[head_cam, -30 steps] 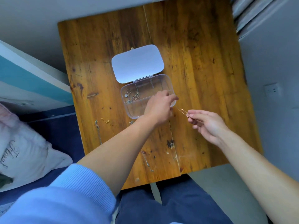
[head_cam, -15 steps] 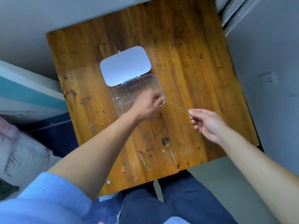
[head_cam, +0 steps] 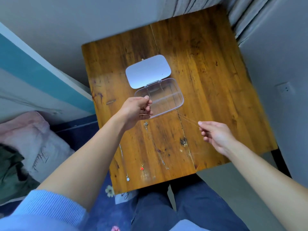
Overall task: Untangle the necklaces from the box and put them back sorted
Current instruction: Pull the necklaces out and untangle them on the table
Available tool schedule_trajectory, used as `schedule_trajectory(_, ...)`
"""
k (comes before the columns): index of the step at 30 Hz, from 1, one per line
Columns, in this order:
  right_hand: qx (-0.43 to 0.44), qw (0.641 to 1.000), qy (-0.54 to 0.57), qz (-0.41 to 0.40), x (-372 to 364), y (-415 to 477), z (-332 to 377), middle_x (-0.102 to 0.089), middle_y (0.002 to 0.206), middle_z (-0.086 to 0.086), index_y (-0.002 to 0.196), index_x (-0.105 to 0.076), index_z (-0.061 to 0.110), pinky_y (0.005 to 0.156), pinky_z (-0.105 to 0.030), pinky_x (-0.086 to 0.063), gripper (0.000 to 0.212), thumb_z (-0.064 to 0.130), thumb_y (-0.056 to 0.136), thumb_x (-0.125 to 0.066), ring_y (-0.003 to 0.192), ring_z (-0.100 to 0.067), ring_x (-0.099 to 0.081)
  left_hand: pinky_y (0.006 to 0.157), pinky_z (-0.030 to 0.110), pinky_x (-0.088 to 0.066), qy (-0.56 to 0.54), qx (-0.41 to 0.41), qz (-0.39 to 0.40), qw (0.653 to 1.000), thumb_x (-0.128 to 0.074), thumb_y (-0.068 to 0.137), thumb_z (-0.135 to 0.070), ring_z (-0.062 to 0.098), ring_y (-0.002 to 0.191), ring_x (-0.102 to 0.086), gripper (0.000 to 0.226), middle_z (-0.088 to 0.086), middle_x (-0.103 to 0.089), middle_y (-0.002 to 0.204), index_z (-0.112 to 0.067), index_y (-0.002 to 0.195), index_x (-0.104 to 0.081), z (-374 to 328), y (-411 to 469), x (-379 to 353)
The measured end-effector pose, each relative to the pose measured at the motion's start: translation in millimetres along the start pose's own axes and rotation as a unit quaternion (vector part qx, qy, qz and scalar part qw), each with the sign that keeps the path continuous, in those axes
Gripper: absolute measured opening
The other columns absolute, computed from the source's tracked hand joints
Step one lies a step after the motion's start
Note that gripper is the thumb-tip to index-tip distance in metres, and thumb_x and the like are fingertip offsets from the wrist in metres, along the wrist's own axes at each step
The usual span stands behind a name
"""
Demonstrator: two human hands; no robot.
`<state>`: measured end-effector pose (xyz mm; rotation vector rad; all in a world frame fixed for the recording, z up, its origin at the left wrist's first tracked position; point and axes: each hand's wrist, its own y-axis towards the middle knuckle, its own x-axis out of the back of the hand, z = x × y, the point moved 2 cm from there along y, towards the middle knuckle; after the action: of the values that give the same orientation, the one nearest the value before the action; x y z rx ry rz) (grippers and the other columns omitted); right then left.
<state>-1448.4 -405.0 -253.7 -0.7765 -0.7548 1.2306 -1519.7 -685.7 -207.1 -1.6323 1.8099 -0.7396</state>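
Observation:
A clear plastic box (head_cam: 176, 90) lies open on the wooden table (head_cam: 208, 67), its white lid (head_cam: 148, 71) folded back. My left hand (head_cam: 135, 110) hovers over the box's left end, fingers pinched on a bit of necklace. My right hand (head_cam: 215, 133) is to the right of the box and pinches a thin gold chain (head_cam: 189, 120). The chain runs taut toward the box's near right corner; beyond that it is too faint to follow. A silver necklace (head_cam: 154, 144) lies stretched out on the table below my left hand.
Near the table's front edge lie a red pendant (head_cam: 142, 168) and another silver necklace (head_cam: 122, 155) ending in a round pendant (head_cam: 128, 179). A pink pillow (head_cam: 33, 140) lies to the left. Curtains and a grey wall close in on the right.
My left hand has moved from the box's right end to its left end. My right hand stayed out to the right, and the gold chain is drawn out longer. The camera view shifted.

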Motion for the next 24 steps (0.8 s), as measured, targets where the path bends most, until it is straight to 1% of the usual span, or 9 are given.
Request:
schedule_trajectory(3, 0.001, 0.999, -0.054, -0.003, -4.0, -10.3, -29.6, -0.070, 0.080, -0.007, 0.086, -0.072, 0.008, 0.050, -0.020, -0.047, 0.004, 0.009, 0.083, -0.074, 0.064, -0.012, -0.062, 0.049, 0.021, -0.051, 0.034, 0.010, -0.041, 0.999, -0.052, 0.097, -0.005, 0.014, 0.050, -0.059, 0.012, 0.007, -0.057, 0.067, 0.001, 0.099, -0.063, 18.8, -5.0, 4.5)
schedule_trajectory(4, 0.004, 0.996, -0.085, -0.010, -4.7, -14.4, -41.1, -0.072, 0.080, -0.007, 0.083, -0.073, 0.009, 0.050, -0.021, -0.047, 0.001, 0.009, 0.082, -0.074, 0.065, -0.012, -0.063, 0.047, 0.020, -0.050, 0.072, 0.005, -0.067, 0.995, -0.054, 0.095, -0.002, 0.016, 0.051, -0.059, 0.011, 0.009, -0.059, 0.068, 0.003, 0.099, -0.064, 25.3, -6.0, 4.8)
schedule_trajectory(6, 0.026, 0.986, -0.160, -0.027, -6.7, -21.0, -66.8, -0.071, 0.074, -0.004, 0.075, -0.074, 0.014, 0.053, -0.024, -0.047, 0.006, 0.013, 0.081, -0.075, 0.066, -0.013, -0.062, 0.046, 0.021, -0.051, 0.132, -0.022, -0.108, 0.985, -0.059, 0.092, 0.000, 0.020, 0.052, -0.059, 0.008, 0.014, -0.063, 0.071, 0.002, 0.090, -0.066, 37.3, -5.8, 2.5)
schedule_trajectory(10, 0.070, 0.954, -0.289, -0.047, -19.6, -24.1, -108.6, -0.070, 0.076, 0.008, 0.068, -0.073, 0.023, 0.074, -0.031, -0.050, 0.012, 0.022, 0.079, -0.077, 0.079, -0.014, -0.063, 0.065, 0.037, -0.059, 0.271, -0.079, -0.154, 0.947, -0.068, 0.085, -0.005, 0.026, 0.062, -0.067, 0.007, 0.019, -0.070, 0.074, -0.005, 0.081, -0.073, 56.6, 8.6, -8.6)
schedule_trajectory(12, 0.073, 0.934, -0.345, -0.049, -27.4, -23.0, -122.1, -0.070, 0.078, 0.010, 0.069, -0.072, 0.025, 0.075, -0.033, -0.053, 0.012, 0.025, 0.079, -0.077, 0.080, -0.013, -0.064, 0.069, 0.041, -0.060, 0.356, -0.101, -0.167, 0.914, -0.067, 0.086, -0.010, 0.030, 0.071, -0.070, 0.009, 0.016, -0.073, 0.080, -0.008, 0.084, -0.075, 63.8, 18.4, -15.4)
schedule_trajectory(15, 0.074, 0.913, -0.396, -0.063, -35.7, -21.3, -133.4, -0.068, 0.076, 0.011, 0.069, -0.068, 0.026, 0.070, -0.032, -0.055, 0.014, 0.027, 0.078, -0.078, 0.078, -0.014, -0.065, 0.070, 0.039, -0.055, 0.516, -0.157, -0.165, 0.826, -0.062, 0.085, -0.013, 0.036, 0.083, -0.067, 0.014, 0.014, -0.074, 0.088, -0.013, 0.089, -0.075, 69.2, 28.5, -26.3)
schedule_trajectory(20, 0.101, 0.879, -0.460, -0.069, -36.5, -15.6, -134.8, -0.068, 0.073, 0.009, 0.068, -0.063, 0.029, 0.066, -0.033, -0.056, 0.018, 0.037, 0.078, -0.077, 0.075, -0.015, -0.065, 0.057, 0.032, -0.039, 0.673, -0.218, -0.128, 0.695, -0.054, 0.085, -0.013, 0.036, 0.066, -0.058, 0.017, 0.017, -0.069, 0.076, -0.008, 0.076, -0.068, 72.6, 45.7, -35.6)
schedule_trajectory(22, 0.109, 0.868, -0.481, -0.048, -32.7, -13.9, -133.4, -0.067, 0.072, 0.011, 0.069, -0.063, 0.029, 0.065, -0.032, -0.055, 0.020, 0.043, 0.078, -0.075, 0.075, -0.015, -0.064, 0.055, 0.031, -0.038, 0.702, -0.219, -0.120, 0.667, -0.056, 0.085, -0.011, 0.034, 0.062, -0.058, 0.017, 0.014, -0.067, 0.070, -0.009, 0.070, -0.063, 73.9, 48.3, -39.2)
schedule_trajectory(24, 0.103, 0.867, -0.487, -0.024, -27.5, -13.3, -130.8, -0.066, 0.070, 0.012, 0.071, -0.064, 0.029, 0.066, -0.032, -0.054, 0.023, 0.048, 0.077, -0.075, 0.074, -0.014, -0.063, 0.054, 0.031, -0.040, 0.704, -0.217, -0.122, 0.665, -0.056, 0.087, -0.012, 0.033, 0.063, -0.060, 0.021, 0.012, -0.065, 0.068, -0.013, 0.066, -0.057, 73.9, 48.1, -42.3)
